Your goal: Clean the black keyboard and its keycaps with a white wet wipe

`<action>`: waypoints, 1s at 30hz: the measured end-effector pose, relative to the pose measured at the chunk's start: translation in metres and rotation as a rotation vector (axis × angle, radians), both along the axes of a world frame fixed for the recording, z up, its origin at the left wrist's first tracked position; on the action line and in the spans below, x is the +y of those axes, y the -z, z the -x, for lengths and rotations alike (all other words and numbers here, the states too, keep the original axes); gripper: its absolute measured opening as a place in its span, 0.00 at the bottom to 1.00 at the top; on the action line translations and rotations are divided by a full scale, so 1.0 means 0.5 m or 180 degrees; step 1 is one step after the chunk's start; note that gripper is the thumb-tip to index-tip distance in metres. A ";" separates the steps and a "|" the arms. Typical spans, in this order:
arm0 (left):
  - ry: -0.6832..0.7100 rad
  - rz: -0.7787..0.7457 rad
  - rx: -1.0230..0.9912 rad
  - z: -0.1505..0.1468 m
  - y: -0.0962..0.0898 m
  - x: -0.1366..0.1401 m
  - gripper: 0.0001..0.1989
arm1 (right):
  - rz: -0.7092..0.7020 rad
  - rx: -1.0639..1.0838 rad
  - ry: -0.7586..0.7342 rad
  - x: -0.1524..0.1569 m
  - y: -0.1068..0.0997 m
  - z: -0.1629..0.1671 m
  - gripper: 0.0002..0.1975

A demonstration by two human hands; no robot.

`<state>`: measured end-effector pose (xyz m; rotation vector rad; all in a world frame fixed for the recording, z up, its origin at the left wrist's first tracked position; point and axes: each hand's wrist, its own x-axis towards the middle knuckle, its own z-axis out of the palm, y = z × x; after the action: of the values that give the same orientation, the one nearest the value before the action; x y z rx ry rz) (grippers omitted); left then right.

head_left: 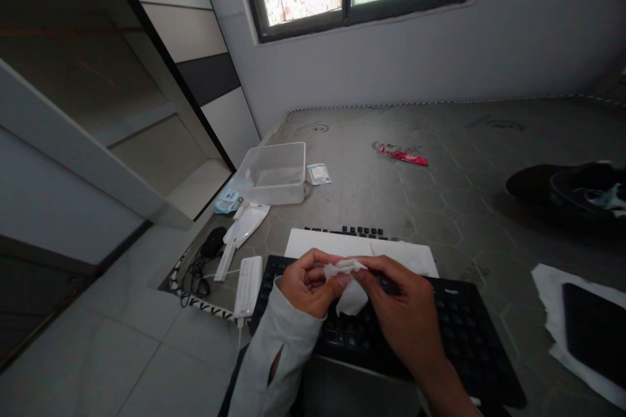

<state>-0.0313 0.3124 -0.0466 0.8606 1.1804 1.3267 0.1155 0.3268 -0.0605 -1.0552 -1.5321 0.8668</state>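
Between both hands is a thin, crumpled white tissue (353, 298), one end hanging down. My left hand (313, 283), in a light grey sleeve, is closed with thumb and fingers pinching its left side. My right hand (403, 303) pinches the upper right of it between thumb and forefinger. Below the hands lies a black keyboard (469, 316), partly covered by them. Just behind it are a white sheet (405, 254) and a row of loose black keycaps (362, 230).
To the left are a clear plastic box (278, 192), a small sachet (319, 174), a white power strip (248, 287) and a black mouse (213, 242) with its cable. A red packet (409, 158) lies farther back. On the right are a black cap (538, 186) and a dark flat object (596, 326) on white paper.
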 end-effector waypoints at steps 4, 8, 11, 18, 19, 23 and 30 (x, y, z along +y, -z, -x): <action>0.0215 -0.0139 0.0174 0.000 0.003 -0.002 0.11 | 0.0046 0.0221 0.0080 0.003 0.006 -0.001 0.05; 0.0398 -0.0268 0.0783 -0.001 0.009 -0.002 0.11 | 0.0226 0.0367 0.0044 0.004 0.004 -0.001 0.13; 0.0189 -0.0354 0.1135 0.000 0.015 0.000 0.13 | 0.0178 0.0198 -0.0103 0.003 -0.002 -0.003 0.14; -0.0333 -0.0580 0.1362 -0.002 0.029 0.004 0.13 | -0.0080 -0.0072 -0.0063 -0.004 -0.007 -0.001 0.06; -0.0413 -0.0609 0.1372 -0.003 0.030 0.004 0.12 | -0.0037 -0.0038 -0.0008 -0.005 -0.005 0.001 0.05; -0.0623 -0.0648 0.1147 -0.006 0.026 0.003 0.12 | -0.0064 -0.0110 -0.0093 -0.006 -0.001 0.002 0.04; -0.0560 -0.0665 0.1406 0.001 0.014 0.003 0.10 | -0.0333 -0.0248 0.0111 -0.002 -0.004 0.003 0.03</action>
<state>-0.0316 0.3139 -0.0538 1.2705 1.5020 1.4646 0.1142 0.3256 -0.0587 -1.0469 -1.6018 0.7211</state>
